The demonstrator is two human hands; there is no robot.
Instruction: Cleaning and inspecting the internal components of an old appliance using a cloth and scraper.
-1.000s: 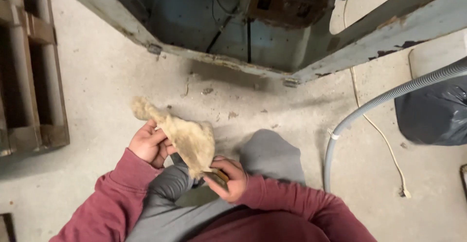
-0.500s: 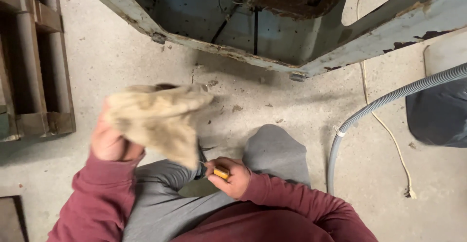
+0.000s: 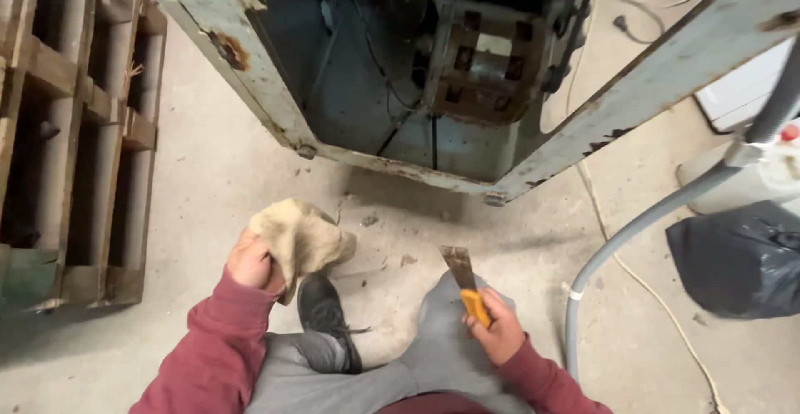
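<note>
**Rag and scraper ready, cabinet untouched**

My left hand (image 3: 250,262) grips the tan rag (image 3: 302,239); my right hand (image 3: 497,331) clasps the yellow-handled scraper (image 3: 463,282) (blade up) — the rusty cabinet (image 3: 250,64) ahead of both looks unscraped, so most work remains, I'd judge.

Pallet (image 3: 75,131) lay left, open machine base (image 3: 433,89) sat ahead, hose (image 3: 658,214) and bag (image 3: 737,256) right, shoe (image 3: 325,318) between the hands.

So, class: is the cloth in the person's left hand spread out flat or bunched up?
Bunched up. The tan cloth sits crumpled in a rounded wad gripped by the left hand, with folds showing.
</note>
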